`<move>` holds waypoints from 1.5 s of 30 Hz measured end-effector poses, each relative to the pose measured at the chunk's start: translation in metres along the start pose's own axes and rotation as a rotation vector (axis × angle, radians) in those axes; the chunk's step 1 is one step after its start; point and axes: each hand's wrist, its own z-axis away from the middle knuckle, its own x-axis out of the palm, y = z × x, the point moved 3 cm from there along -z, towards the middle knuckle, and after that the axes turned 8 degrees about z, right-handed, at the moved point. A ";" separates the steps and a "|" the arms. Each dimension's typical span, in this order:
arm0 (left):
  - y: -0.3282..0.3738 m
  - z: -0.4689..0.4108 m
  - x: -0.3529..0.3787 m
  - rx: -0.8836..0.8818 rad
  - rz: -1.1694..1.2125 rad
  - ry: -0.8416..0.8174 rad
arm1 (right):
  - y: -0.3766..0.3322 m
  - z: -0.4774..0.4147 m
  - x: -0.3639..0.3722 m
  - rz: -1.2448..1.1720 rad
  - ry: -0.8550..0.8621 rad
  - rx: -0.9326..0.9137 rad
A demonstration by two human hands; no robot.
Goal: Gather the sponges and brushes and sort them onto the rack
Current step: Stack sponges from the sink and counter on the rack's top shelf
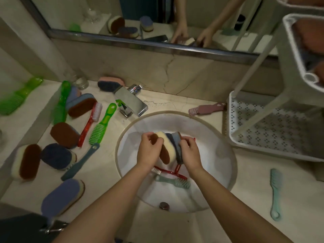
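Both hands meet over the sink, each closed on a sponge: the left hand (149, 150) grips a brown-and-cream sponge (164, 143) near its far end, and the right hand (190, 152) curls round a blue sponge (176, 149) pressed against it, so the two stand on edge, side by side, between the palms. A red plastic loop (177, 170) shows just below the right hand; whether that hand also holds it cannot be told. Beneath the sponges, in the white sink (212, 137), lie a red brush (164, 171) with white bristles and a pale green brush (175, 181), crossing each other, with the drain (164, 205) nearer. On the counter to the right stands the white rack (273, 128), its bottom tray perforated, its upper tier holding reddish things too blurred to name. A pink brush (206, 109) lies just left of the rack's base, and a mint brush (276, 188) lies on the near right counter. The chrome tap (130, 100) sits at the far left edge of the sink. Left of it the counter is strewn with more: a red-handled brush (87, 128), a green brush (103, 123), a grey-blue brush (80, 162), a brown sponge (64, 135), a dark blue sponge (56, 156), and nearest, a large pale blue sponge (61, 197).
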 end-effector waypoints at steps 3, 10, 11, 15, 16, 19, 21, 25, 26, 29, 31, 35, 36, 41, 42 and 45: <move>0.014 0.027 0.016 -0.026 0.173 -0.006 | -0.012 0.021 -0.025 -0.108 -0.012 0.007; 0.053 0.094 0.047 -0.097 0.439 0.046 | -0.036 0.068 -0.086 -0.265 0.009 -0.083; 0.060 0.103 0.051 -0.106 0.471 0.038 | -0.040 0.074 -0.094 -0.282 0.009 -0.102; 0.088 0.136 0.060 -0.058 0.527 0.042 | -0.056 0.096 -0.119 -0.310 0.001 -0.156; 0.094 0.143 0.061 -0.034 0.534 0.045 | -0.060 0.101 -0.124 -0.307 -0.005 -0.178; 0.109 0.164 0.062 0.020 0.559 0.049 | -0.072 0.116 -0.140 -0.303 -0.025 -0.246; 0.119 0.176 0.062 0.059 0.571 0.048 | -0.079 0.125 -0.151 -0.311 -0.052 -0.275; 0.144 0.195 0.063 0.182 0.631 0.017 | -0.096 0.142 -0.170 -0.317 -0.112 -0.346; 0.151 0.200 0.064 0.213 0.652 0.008 | -0.100 0.146 -0.174 -0.319 -0.120 -0.369; 0.171 0.211 0.064 0.318 0.696 -0.020 | -0.112 0.154 -0.190 -0.329 -0.144 -0.438; 0.182 0.219 0.066 0.386 0.694 -0.066 | -0.119 0.159 -0.201 -0.333 -0.170 -0.490; 0.206 0.234 0.075 0.495 0.696 -0.173 | -0.136 0.165 -0.223 -0.365 -0.186 -0.583; 0.213 0.236 0.078 0.524 0.683 -0.190 | -0.140 0.166 -0.229 -0.368 -0.175 -0.602; 0.246 0.244 0.098 0.629 0.641 -0.257 | -0.160 0.166 -0.262 -0.389 -0.118 -0.659; 0.252 0.244 0.103 0.641 0.651 -0.276 | -0.164 0.166 -0.269 -0.396 -0.104 -0.666; 0.270 0.243 0.120 0.649 0.673 -0.325 | -0.174 0.163 -0.289 -0.400 -0.050 -0.683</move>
